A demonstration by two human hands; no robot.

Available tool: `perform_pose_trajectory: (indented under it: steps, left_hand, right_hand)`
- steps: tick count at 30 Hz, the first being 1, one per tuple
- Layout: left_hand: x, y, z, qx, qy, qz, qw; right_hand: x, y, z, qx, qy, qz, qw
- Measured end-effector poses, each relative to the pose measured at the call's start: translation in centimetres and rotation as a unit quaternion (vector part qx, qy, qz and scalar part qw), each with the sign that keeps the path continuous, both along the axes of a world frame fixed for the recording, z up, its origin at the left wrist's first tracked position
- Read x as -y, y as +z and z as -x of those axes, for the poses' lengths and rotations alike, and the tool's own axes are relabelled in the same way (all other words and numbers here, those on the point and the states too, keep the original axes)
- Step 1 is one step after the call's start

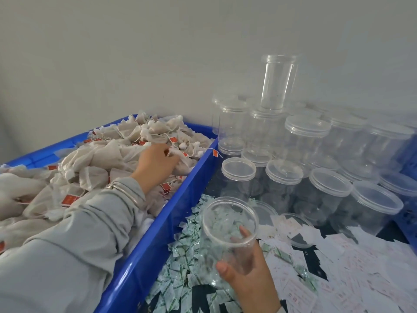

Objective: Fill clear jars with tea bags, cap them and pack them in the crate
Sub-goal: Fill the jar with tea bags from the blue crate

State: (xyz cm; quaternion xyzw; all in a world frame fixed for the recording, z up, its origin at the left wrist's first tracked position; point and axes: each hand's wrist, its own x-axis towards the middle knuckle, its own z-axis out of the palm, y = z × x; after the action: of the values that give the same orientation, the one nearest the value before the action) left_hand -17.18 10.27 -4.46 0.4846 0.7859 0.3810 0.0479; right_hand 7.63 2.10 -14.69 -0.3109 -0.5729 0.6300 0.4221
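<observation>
The right hand (244,271) grips an empty jar (228,236) at lower centre, mouth tilted up-left; the left hand (155,162), fingers curled into the tea bags (112,154) in the blue bin (180,190), sits up-left of that mouth, nearer the bags.

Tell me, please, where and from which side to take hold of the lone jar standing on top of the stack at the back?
Grip the top jar round its smooth middle wall, coming from the front: it stands upright on capped jars, with the wall close behind, so only the near side seems open.
</observation>
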Motion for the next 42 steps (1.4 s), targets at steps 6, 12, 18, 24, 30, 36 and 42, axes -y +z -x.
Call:
perform_pose_trajectory:
  steps: [6, 12, 18, 24, 30, 36, 42]
  left_hand:
    - [1.2, 3.1, -2.1, 0.309, -0.084, -0.105, 0.942]
    - [2.9, 3.7, -5.2, 0.297, -0.248, -0.053, 0.92]
    - [4.5, 3.5, -7.5, 0.167, -0.368, -0.006, 0.915]
    - [4.6, 2.8, -8.0, 0.104, -0.387, 0.034, 0.915]
    - [4.6, 2.8, -8.4, 0.133, -0.371, -0.005, 0.919]
    - [2.8, 2.9, -5.0, 0.12, -0.201, -0.093, 0.968]
    - [0.7, 0.6, 1.3, 0.004, -0.007, -0.027, 1.0]
  right_hand:
    - [-0.3, -0.9, 0.1, -0.01, -0.026, 0.005, 1.0]
    - [-0.7, -1.7, 0.1, 0.026, -0.06, 0.009, 0.998]
    - [-0.9, -1.8, -0.2, 0.009, -0.088, 0.026, 0.996]
    - [-0.8, -1.6, -0.1, 0.013, -0.087, 0.031, 0.996]
    - [-0.4, -1.1, 0.0, 0.015, -0.077, 0.003, 0.997]
    - [-0.6, -1.1, 0.0, 0.011, -0.085, 0.009, 0.996]
    - [-0.4, -1.4, 0.1, 0.039, -0.072, 0.008, 0.997]
